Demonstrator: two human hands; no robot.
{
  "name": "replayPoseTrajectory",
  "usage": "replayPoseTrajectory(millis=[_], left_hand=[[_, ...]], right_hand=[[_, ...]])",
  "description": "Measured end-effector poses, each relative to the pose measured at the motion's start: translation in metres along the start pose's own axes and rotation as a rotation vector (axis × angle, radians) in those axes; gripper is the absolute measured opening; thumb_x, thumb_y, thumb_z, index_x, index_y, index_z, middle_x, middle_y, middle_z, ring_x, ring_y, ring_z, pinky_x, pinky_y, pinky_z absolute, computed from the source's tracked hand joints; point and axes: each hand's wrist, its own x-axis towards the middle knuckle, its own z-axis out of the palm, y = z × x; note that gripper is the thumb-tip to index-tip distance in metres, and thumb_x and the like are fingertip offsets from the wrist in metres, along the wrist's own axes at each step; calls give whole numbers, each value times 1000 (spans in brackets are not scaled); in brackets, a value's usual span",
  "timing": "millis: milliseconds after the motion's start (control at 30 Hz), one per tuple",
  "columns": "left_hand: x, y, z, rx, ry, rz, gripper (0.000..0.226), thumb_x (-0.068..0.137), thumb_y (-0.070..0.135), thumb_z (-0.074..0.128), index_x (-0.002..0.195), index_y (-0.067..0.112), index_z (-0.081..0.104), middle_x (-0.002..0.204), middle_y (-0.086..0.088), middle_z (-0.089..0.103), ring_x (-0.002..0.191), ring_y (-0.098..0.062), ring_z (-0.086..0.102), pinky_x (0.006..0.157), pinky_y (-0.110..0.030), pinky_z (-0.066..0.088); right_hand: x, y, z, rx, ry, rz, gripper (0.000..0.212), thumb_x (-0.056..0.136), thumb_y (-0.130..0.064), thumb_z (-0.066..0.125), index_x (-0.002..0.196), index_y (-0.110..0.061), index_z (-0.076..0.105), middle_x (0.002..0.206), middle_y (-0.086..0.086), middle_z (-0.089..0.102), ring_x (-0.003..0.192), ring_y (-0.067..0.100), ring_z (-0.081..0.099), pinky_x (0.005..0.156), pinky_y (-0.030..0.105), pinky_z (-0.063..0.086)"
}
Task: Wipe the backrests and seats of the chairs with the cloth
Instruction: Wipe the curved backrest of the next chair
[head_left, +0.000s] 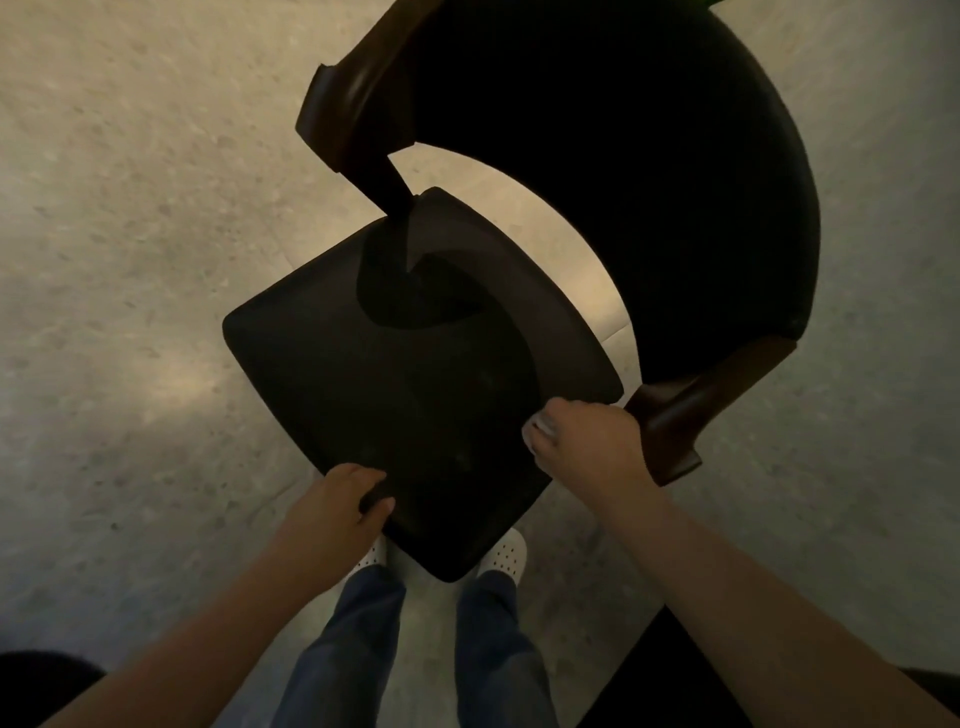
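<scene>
A view from above, looking down at a dark chair (467, 312) standing on a pale speckled floor (130, 208). The chair has a flat, dark seat (395, 395) turned like a diamond, one corner pointing at the person's feet, and a wide curved backrest (649, 182) arching over the far side, with brown wooden ends.

The left hand (337, 504) grasps the near left edge of the seat, fingers curled over the rim. The right hand (587, 441) is clenched into a fist at the right corner of the seat, beside one wooden end of the backrest. A small pale bit of cloth (540, 426) shows at the front of that fist, bunched inside it and pressed against the seat's edge.

Risks, as judgement: with the cloth wadded so tightly, little of it meets the surface, so strokes may miss patches. The dim light and dark upholstery make dust hard to spot. Pressing hard near a corner could shift or tip the chair if the left hand loosens. The fist could also knock the wooden end close by.

Count: one chair, one seat, one backrest, one cloth, two hands, two white shoes (506, 556) partly hidden beneath the seat.
</scene>
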Motion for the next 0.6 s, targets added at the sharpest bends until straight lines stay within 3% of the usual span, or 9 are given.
replayPoseTrajectory(millis=[100, 233, 333, 467, 600], left_hand=[[10, 2, -2, -100, 39, 22, 39, 98, 31, 52, 135, 22, 50, 130, 2, 52, 106, -4, 48, 92, -20, 39], [24, 15, -9, -216, 94, 61, 38, 95, 35, 53, 133, 26, 52, 121, 10, 53, 102, -1, 52, 87, -19, 43], [30, 27, -11, -310, 58, 76, 40, 94, 38, 54, 133, 28, 51, 124, 11, 56, 109, -2, 56, 93, -23, 47], [32, 47, -11, -507, 12, 92, 41, 89, 44, 57, 129, 36, 52, 115, 23, 57, 97, 17, 55, 79, -9, 42], [33, 64, -11, -820, -47, 81, 54, 74, 56, 56, 126, 48, 46, 123, 25, 53, 106, 5, 59, 90, -27, 53]], right_hand=[[-10, 1, -12, 417, 95, 56, 26, 90, -49, 58, 103, -31, 43, 81, -15, 54, 70, 1, 58, 58, 17, 43], [-26, -8, -20, 705, 162, 128, 21, 92, -47, 51, 101, -30, 42, 91, -10, 53, 75, 2, 59, 57, 14, 47], [-32, -14, -20, 967, 88, 206, 9, 97, -37, 49, 100, -30, 44, 93, -2, 57, 73, 5, 62, 54, 15, 49], [-34, -21, -22, 1206, 16, 257, 6, 94, -30, 57, 100, -31, 54, 98, -10, 60, 85, -9, 59, 61, 9, 48], [-38, -30, -28, 1419, 67, 229, 11, 90, -24, 64, 101, -26, 63, 99, -11, 67, 92, -2, 65, 68, 13, 52]])
